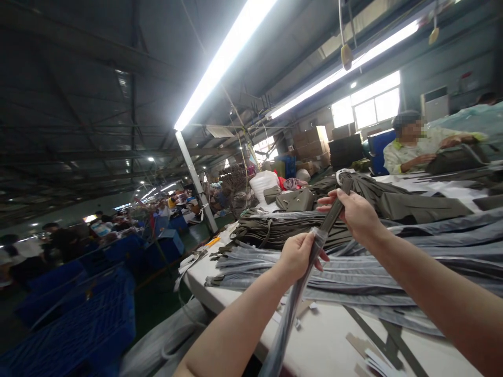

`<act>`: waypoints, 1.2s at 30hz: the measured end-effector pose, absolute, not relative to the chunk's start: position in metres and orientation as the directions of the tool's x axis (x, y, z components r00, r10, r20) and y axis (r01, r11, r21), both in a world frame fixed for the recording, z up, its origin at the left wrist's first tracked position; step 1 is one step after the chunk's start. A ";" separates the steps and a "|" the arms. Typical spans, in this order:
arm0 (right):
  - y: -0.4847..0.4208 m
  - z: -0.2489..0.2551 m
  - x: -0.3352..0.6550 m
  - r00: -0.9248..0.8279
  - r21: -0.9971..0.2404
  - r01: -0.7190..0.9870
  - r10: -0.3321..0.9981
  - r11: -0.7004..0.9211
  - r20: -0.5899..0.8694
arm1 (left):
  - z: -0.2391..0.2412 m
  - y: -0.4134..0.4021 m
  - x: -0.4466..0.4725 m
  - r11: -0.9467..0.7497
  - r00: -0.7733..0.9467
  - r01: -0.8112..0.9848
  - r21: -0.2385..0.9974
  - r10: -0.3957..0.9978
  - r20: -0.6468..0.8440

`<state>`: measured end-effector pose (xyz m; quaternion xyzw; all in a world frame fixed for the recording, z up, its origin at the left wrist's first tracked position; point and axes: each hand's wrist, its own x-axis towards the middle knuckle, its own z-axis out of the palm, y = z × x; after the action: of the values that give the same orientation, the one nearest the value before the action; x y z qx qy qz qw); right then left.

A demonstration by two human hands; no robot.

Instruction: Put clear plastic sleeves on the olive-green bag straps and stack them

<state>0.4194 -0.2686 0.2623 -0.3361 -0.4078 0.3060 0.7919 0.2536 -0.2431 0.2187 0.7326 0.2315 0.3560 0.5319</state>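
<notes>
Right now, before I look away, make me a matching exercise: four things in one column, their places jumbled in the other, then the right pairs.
Things:
1. Left hand
2. Right hand
3. Yellow fitting
4. Blue plastic crate

Places:
A. On the dark strap, above the sleeve's mouth
B. Bottom left of the picture, beyond the white table
C. Gripping the clear sleeve near its mouth
D. Hanging overhead, near a lit tube lamp

Right pairs: 1-C, 2-A, 3-D, 4-B.

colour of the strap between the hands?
Dark olive-grey strap; shows best in the head view.
</notes>
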 end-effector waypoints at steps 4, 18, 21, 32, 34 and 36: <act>-0.270 0.267 0.422 0.483 -0.718 -0.148 0.683 0.681 0.549 | 0.228 -0.241 0.259 -0.349 0.648 -0.037 0.937 0.705 0.288; -0.267 0.270 0.432 0.500 -0.757 -0.129 0.701 0.641 0.509 | 0.234 -0.245 0.268 -0.320 0.664 -0.057 0.946 0.695 0.275; -0.270 0.262 0.415 0.459 -0.765 -0.174 0.738 0.621 0.495 | 0.238 -0.244 0.271 -0.329 0.659 -0.079 0.941 0.692 0.297; -0.274 0.240 0.375 0.374 -0.805 -0.162 0.791 0.570 0.484 | 0.232 -0.245 0.266 -0.301 0.621 -0.094 0.949 0.728 0.292; -0.274 0.239 0.370 0.362 -0.811 -0.154 0.796 0.564 0.485 | 0.232 -0.246 0.263 -0.308 0.615 -0.084 0.948 0.732 0.292; -0.274 0.239 0.365 0.355 -0.813 -0.141 0.795 0.565 0.491 | 0.231 -0.246 0.259 -0.315 0.608 -0.078 0.946 0.737 0.296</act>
<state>0.3649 -0.2739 0.2387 -0.3454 -0.4736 0.3134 0.7471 0.2593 -0.2459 0.2314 0.7173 0.2298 0.3784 0.5381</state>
